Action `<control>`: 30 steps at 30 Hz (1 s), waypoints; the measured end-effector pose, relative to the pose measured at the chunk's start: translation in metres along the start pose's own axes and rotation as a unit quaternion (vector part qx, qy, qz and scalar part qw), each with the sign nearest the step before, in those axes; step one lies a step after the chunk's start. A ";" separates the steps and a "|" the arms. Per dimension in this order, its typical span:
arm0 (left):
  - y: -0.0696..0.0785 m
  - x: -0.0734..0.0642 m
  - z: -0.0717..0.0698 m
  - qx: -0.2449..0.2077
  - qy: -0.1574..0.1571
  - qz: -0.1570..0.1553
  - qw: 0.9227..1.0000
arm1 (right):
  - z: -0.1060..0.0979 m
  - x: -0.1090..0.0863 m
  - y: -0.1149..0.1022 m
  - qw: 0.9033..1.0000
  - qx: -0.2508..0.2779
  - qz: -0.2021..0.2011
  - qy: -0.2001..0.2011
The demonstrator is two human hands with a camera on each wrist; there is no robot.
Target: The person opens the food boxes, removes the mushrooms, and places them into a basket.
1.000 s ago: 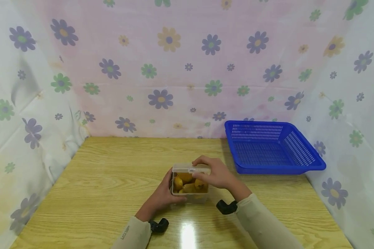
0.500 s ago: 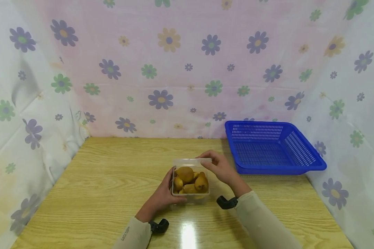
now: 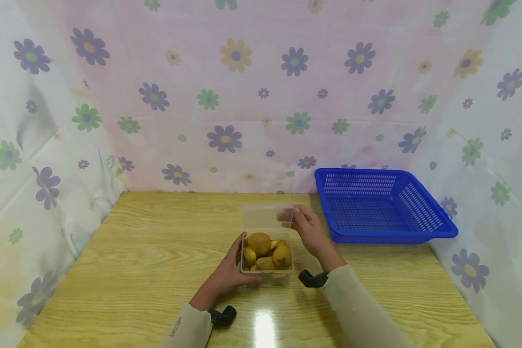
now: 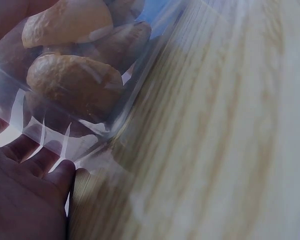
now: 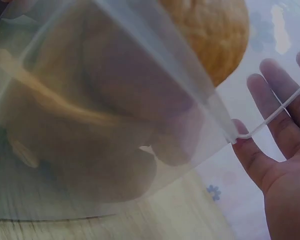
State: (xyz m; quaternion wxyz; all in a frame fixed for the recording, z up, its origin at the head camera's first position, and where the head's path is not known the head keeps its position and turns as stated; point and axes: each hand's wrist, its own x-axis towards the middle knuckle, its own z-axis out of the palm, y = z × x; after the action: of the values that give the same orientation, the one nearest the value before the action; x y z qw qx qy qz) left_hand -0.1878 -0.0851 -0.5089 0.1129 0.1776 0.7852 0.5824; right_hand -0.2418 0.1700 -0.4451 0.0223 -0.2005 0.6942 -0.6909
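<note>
A clear plastic box [image 3: 268, 272] sits on the table, filled with several rounded yellow-brown, potato-like pieces [image 3: 258, 242]. Its transparent lid [image 3: 259, 216] stands raised at the back, still joined to the box's far side as far as I can see. My left hand [image 3: 229, 272] grips the box's left side, thumb along the front. Bumpy pieces [image 4: 72, 80] show through the wall in the left wrist view. At the lid's right edge is my right hand [image 3: 311, 231]. In the right wrist view its fingers [image 5: 277, 112] stretch out behind the lid, and one digit touches the corner.
A blue slotted plastic basket [image 3: 371, 239] stands at the back right of the wooden table [image 3: 165, 241]. Flower-patterned cloth [image 3: 261, 96] hangs behind and on both sides. Each wrist carries a black camera mount [image 3: 223, 315].
The lid has swung up and back from over the box, uncovering the pieces. My right hand has moved up and away with it, its fingers straightening. The left hand stays on the box.
</note>
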 end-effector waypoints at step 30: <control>-0.004 0.002 0.000 -0.014 0.011 0.010 1.000 | 0.014 -0.003 0.042 0.977 0.145 0.072 0.142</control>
State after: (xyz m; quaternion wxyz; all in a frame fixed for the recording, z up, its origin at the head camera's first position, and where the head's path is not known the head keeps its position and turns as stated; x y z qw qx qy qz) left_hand -0.1898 -0.0854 -0.5132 0.1010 0.1775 0.7761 0.5966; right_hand -0.2452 0.1560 -0.4868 0.0018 -0.0445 0.5951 -0.8024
